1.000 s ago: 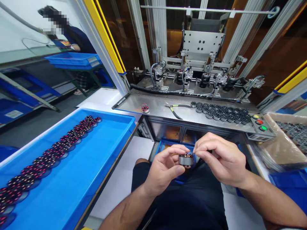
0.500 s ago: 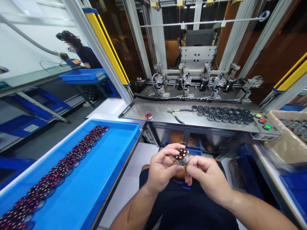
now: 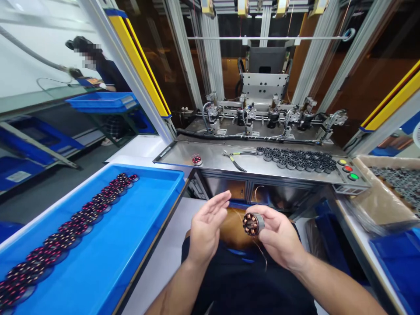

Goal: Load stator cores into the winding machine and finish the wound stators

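Observation:
Between the thumb and fingers of my right hand (image 3: 280, 236) is a motor stator (image 3: 252, 224), a silver ring with copper windings and a dark centre. It is tilted so its wound face points left toward my other hand. Thin copper wire (image 3: 262, 253) trails from it over my lap. My left hand (image 3: 207, 227) is apart from the stator, its fingers stretched out and nothing visible in them. Beyond my hands, a single red-wound stator (image 3: 197, 160) rests on the metal ledge, to the left of pliers with green-and-black handles (image 3: 236, 162).
Several stators (image 3: 82, 216) lie in rows in a blue tray (image 3: 144, 245) on my left. More dark stators (image 3: 295, 158) stand on the ledge beside the coloured buttons (image 3: 348, 169). A lined box of parts (image 3: 364, 197) is at right. Behind stands a machine (image 3: 265, 83); a person (image 3: 105, 65) works far left.
My left hand has let go of the stator and moved left, its fingers straightening. My right hand now holds the stator alone, turned on its side. The view has shifted slightly.

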Action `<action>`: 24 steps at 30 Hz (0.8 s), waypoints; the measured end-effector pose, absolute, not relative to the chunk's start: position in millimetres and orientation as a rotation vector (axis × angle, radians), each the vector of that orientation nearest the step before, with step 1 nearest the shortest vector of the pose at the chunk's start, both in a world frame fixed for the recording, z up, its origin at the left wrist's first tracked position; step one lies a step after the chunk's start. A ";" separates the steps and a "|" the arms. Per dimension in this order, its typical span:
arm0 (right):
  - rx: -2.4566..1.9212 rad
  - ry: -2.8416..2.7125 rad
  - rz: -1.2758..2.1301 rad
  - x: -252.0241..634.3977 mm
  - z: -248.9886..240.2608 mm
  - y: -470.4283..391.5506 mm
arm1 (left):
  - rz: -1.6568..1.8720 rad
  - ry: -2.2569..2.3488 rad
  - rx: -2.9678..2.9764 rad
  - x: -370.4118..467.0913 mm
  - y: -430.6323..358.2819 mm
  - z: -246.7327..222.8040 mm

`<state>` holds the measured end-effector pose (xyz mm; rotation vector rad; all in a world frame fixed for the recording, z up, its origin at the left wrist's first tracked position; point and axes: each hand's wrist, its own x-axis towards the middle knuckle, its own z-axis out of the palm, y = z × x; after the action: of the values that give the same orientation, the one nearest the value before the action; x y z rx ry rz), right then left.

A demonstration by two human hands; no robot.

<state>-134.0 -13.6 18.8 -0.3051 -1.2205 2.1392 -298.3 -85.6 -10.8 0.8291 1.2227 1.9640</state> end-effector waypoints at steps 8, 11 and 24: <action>-0.210 -1.929 1.018 -120.3 11.4 -8.5 | 1.579 1.037 1.042 -282.5 -104.3 7.7; -0.159 -1.961 0.955 -117.2 12.7 -9.2 | 1.591 1.006 1.057 -277.4 -105.5 12.4; -0.360 -2.019 0.972 -125.4 34.6 -16.6 | 1.760 1.680 1.823 -284.7 -104.2 11.9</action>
<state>-125.4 -16.6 34.6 -0.3598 -2.0186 0.9720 -284.7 -104.2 11.9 1.8231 1.6795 1.7604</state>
